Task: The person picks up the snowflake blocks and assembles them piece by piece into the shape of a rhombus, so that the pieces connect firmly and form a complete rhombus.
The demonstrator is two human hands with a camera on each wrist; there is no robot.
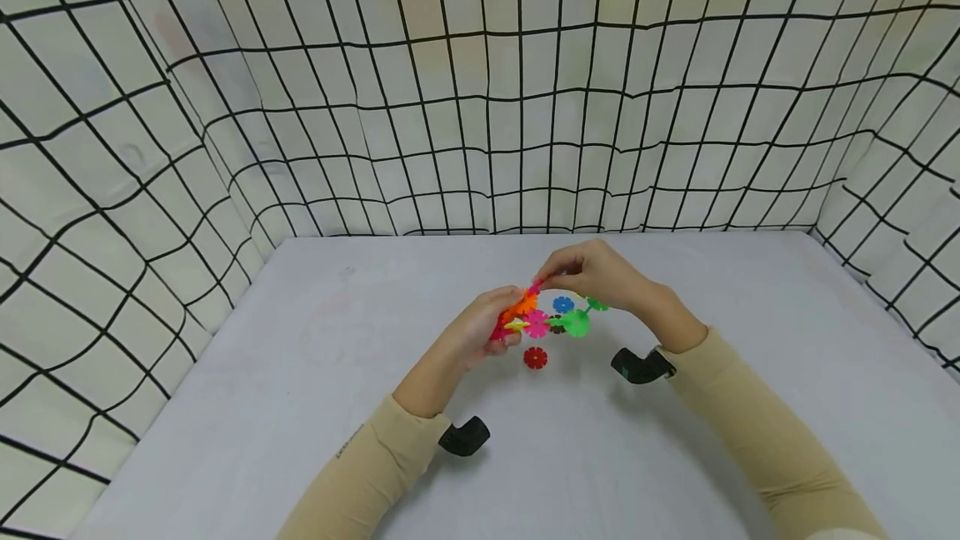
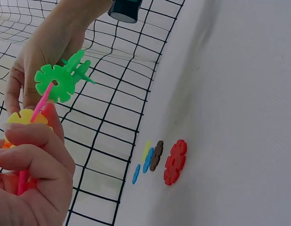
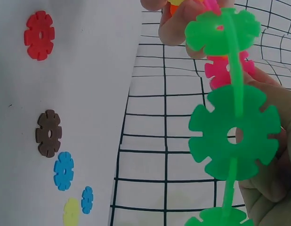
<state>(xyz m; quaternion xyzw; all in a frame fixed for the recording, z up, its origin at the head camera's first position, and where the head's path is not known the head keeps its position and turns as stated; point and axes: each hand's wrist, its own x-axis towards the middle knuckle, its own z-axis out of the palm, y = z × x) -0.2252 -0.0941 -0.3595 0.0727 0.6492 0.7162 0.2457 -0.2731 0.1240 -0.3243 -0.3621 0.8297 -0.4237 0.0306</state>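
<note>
A white wall (image 1: pixel 506 128) crossed by black grid lines closes in the back and sides of a broad pale tabletop (image 1: pixel 337 357), whose far edge meets it; the surface spreads wide on either side of the work, well inside its edges. Tan fabric sleeves (image 1: pixel 765 432) cover the forearms, the left bearing small dark lettering too tiny to read. The left hand (image 1: pixel 480 330) curls its fingers round one end of a raised chain of interlocked, notched plastic discs (image 1: pixel 577 323) in orange, yellow, pink and green; the right hand (image 1: pixel 596 272), thumb and fingertips nearly together, pinches a pink disc at that end. A black elbow-shaped fitting (image 1: pixel 465 437) juts from each cuff. Loose on the tabletop lie a red notched disc (image 3: pixel 39 36), a brown one (image 3: pixel 49 133), two blue and a yellow.
</note>
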